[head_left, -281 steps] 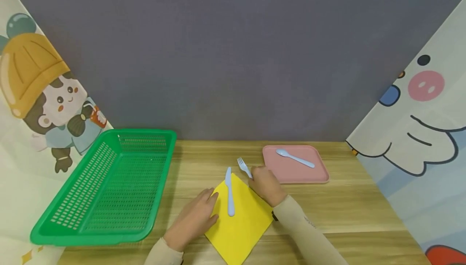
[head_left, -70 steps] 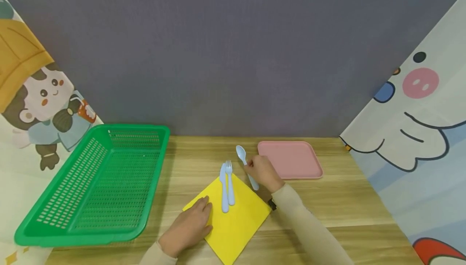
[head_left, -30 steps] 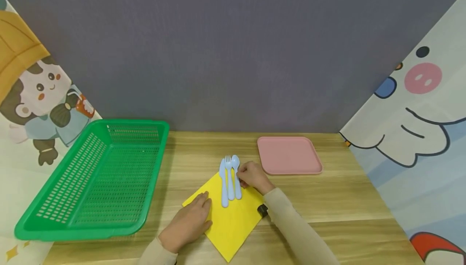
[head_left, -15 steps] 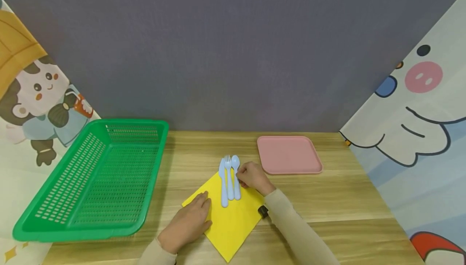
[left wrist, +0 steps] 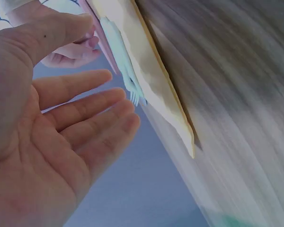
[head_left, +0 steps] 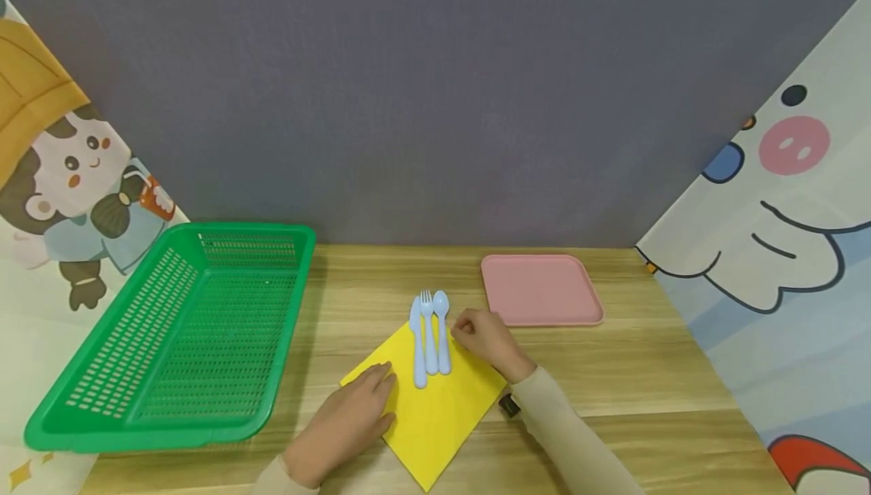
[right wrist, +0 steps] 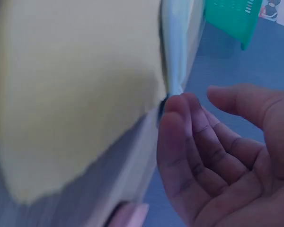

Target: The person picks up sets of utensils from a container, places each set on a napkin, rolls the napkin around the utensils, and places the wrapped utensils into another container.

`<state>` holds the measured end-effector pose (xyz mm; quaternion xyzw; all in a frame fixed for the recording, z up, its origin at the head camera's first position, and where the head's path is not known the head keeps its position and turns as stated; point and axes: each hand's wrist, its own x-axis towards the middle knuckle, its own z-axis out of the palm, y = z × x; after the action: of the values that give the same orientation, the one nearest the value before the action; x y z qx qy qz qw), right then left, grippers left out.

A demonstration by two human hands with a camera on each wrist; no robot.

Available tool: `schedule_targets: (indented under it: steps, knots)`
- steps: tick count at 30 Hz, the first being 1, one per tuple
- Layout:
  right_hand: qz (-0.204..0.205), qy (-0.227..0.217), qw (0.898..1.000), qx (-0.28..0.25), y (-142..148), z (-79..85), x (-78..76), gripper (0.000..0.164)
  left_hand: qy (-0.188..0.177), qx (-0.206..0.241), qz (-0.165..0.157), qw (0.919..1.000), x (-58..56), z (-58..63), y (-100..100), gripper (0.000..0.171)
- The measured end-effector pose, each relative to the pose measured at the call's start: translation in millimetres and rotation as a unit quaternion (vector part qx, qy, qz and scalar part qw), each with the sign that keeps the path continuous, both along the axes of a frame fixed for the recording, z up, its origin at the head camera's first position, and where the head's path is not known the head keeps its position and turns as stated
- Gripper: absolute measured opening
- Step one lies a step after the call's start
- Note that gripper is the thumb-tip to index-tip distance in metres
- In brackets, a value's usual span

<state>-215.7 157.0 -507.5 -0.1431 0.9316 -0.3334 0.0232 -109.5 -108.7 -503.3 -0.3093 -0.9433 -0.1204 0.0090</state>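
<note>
A yellow napkin (head_left: 438,434) lies on the wooden table with one corner toward me. Across its far half, a pale blue knife (head_left: 419,355), fork (head_left: 431,344) and spoon (head_left: 443,336) lie side by side, heads past the far corner. My left hand (head_left: 350,423) is over the napkin's left corner; in the left wrist view its fingers extend, apart from the cutlery. Just right of the spoon is my right hand (head_left: 488,340), holding nothing. The right wrist view shows that hand's fingers (right wrist: 173,137) loosely bent and the thumb apart from them.
An empty pink tray (head_left: 540,291) sits at the back right, beyond my right hand. To the left stands a large green perforated basket (head_left: 211,359) with nothing in it. A grey backdrop (head_left: 435,102) rises behind the table, with cartoon-printed cloth on both sides.
The fork came onto the napkin beside the knife, then the spoon came from the pink tray to the fork's right. My right hand has let go of the spoon and drawn right.
</note>
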Motion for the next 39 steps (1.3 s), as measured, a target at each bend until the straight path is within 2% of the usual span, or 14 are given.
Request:
schedule_targets:
  steps: [5, 7, 13, 16, 19, 23, 27, 30, 36, 39]
  knots:
    - [0.036, 0.043, 0.998, 0.037, 9.2, 11.3, 22.9, 0.006, 0.015, -0.003, -0.024, 0.9996, 7.4, 3.6, -2.9, 0.051]
    - [0.049, 0.072, 0.994, 0.064, 13.6, 13.2, 33.9, 0.005, 0.022, -0.005, -0.033, 0.9992, 10.5, 3.1, -3.8, 0.05]
    - [0.105, 0.175, 0.97, 0.13, 23.2, 9.3, 73.5, 0.014, 0.042, 0.012, -0.055, 0.9975, 22.2, -1.1, -7.0, 0.048]
    - [0.141, 0.193, 0.961, 0.14, 26.3, 4.1, 90.5, 0.015, 0.041, 0.014, -0.069, 0.9967, 26.5, -3.8, -7.9, 0.044]
    - [0.181, 0.187, 0.956, 0.137, 29.0, -0.4, 101.1, 0.015, 0.032, 0.003, -0.08, 0.9963, 27.7, -4.7, -6.6, 0.036]
    - [0.229, 0.188, 0.946, 0.132, 29.7, -5.1, 104.9, 0.018, 0.023, -0.007, -0.081, 0.9964, 26.7, -5.8, -4.9, 0.027]
    - [0.254, 0.186, 0.939, 0.137, 29.6, -9.8, 104.7, 0.02, -0.006, -0.004, -0.072, 0.9974, 27.1, -9.6, -4.3, 0.023]
    - [0.259, 0.188, 0.936, 0.144, 30.1, -12.5, 104.3, 0.019, -0.015, 0.003, -0.068, 0.9975, 26.7, -12.7, -4.2, 0.021]
    - [0.256, 0.203, 0.929, 0.174, 29.6, -13.5, 101.1, 0.012, 0.009, 0.014, -0.067, 0.9976, 23.9, -15.0, -3.4, 0.019]
    - [0.254, 0.205, 0.929, 0.174, 28.5, -12.6, 99.1, 0.007, 0.011, 0.018, -0.068, 0.9975, 22.7, -13.3, -2.7, 0.017]
